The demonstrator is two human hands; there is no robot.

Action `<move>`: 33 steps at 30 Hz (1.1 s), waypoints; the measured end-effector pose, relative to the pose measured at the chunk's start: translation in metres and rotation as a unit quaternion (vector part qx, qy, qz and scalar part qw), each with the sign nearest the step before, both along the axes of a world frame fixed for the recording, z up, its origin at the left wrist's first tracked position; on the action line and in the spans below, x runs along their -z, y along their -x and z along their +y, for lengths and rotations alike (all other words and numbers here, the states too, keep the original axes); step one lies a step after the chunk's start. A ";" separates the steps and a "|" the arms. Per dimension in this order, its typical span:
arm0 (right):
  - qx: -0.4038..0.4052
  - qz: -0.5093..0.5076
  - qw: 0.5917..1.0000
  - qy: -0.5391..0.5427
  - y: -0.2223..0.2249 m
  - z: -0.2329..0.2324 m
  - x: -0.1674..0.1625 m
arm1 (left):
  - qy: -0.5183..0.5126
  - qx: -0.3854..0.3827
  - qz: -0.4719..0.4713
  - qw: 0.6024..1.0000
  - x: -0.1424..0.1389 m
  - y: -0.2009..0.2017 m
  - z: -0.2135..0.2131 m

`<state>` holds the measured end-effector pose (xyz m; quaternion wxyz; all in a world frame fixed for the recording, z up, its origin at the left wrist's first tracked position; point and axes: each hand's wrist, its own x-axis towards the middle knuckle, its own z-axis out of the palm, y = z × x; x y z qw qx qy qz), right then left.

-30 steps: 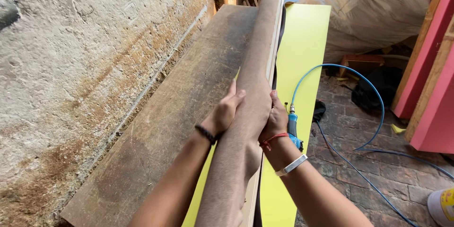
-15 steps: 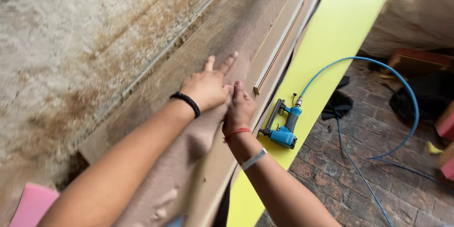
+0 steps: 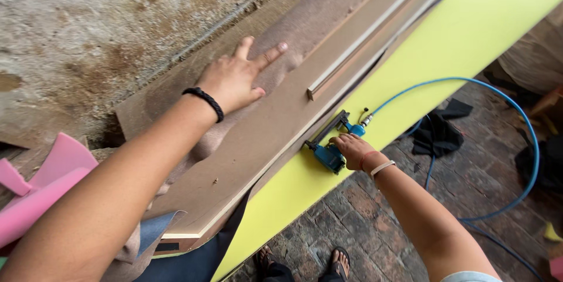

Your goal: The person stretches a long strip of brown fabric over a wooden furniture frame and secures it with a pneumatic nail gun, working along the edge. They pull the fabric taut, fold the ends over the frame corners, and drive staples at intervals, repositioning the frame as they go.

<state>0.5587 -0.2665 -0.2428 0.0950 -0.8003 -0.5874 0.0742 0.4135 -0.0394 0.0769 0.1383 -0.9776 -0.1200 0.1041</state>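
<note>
Overhead, looking down: rough concrete wall point(image 3: 88, 29) fills the upper left, stained brown along its lower edge. Against it leans a long brown board point(image 3: 275, 123), flat face up, running from lower left to upper right; surface dusty, a few pale specks, lighter ply edge showing at the near end. A fold of brownish-tan fabric point(image 3: 305, 24) lies along the board's wall side. A thin wooden strip point(image 3: 363, 41) sits on the board further up, its cut end pale.

Beside the board, a bright yellow-green sheet point(image 3: 457, 53) runs parallel, touching its lower edge. Brick floor point(image 3: 363, 223) below. Pink foam pieces point(image 3: 41, 182) at far left. Blue air hose point(image 3: 516, 117) loops across the floor from the tool. Dark cloth point(image 3: 437, 135) on the bricks near the hose.

Left hand point(image 3: 237, 79): open, fingers spread, palm flat on the fabric over the board; black band at the wrist. Holds nothing.

Right hand point(image 3: 352, 150): fingers curled down onto the blue pneumatic stapler point(image 3: 331, 144), which lies at the seam between board and yellow-green sheet, nose toward the board. Whether the grip is fully closed around the body, I cannot tell.
</note>
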 end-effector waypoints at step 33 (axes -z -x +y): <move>0.203 0.562 0.622 -0.506 0.102 0.045 -0.154 | -0.034 0.029 -0.045 0.998 0.002 0.010 -0.022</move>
